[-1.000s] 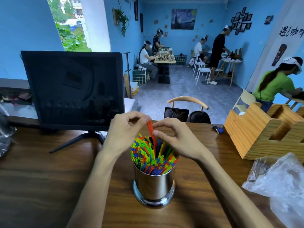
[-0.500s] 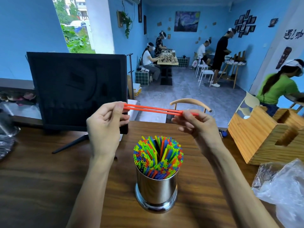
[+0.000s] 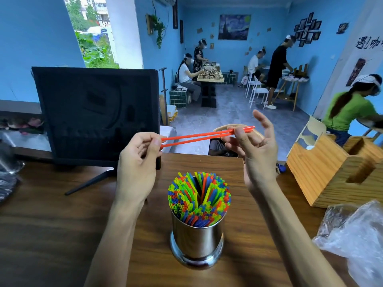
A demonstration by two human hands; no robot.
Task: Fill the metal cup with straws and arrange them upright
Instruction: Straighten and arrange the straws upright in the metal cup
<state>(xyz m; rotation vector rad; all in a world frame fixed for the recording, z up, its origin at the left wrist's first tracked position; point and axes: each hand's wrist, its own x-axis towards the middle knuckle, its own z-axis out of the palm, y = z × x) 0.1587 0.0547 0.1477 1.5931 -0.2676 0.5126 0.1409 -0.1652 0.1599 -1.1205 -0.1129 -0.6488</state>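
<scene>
A shiny metal cup (image 3: 197, 239) stands on the wooden table in front of me, packed with several upright straws (image 3: 199, 198) in green, yellow, blue and red. Two orange-red straws (image 3: 199, 137) lie nearly level in the air above the cup. My left hand (image 3: 136, 164) pinches their left ends between thumb and fingers. My right hand (image 3: 253, 150) pinches their right ends with thumb and forefinger, its other fingers spread upward. Both hands hover apart from the cup.
A black monitor (image 3: 97, 112) on a stand fills the back left of the table (image 3: 51, 235). A wooden holder box (image 3: 331, 168) sits at the right, with crumpled clear plastic bags (image 3: 356, 235) in front of it. A chair back (image 3: 234, 128) shows beyond the table's far edge.
The two orange-red straws were pulled up out of the cup and turned level. Since then both hands have risen slightly and my right hand's fingers have spread.
</scene>
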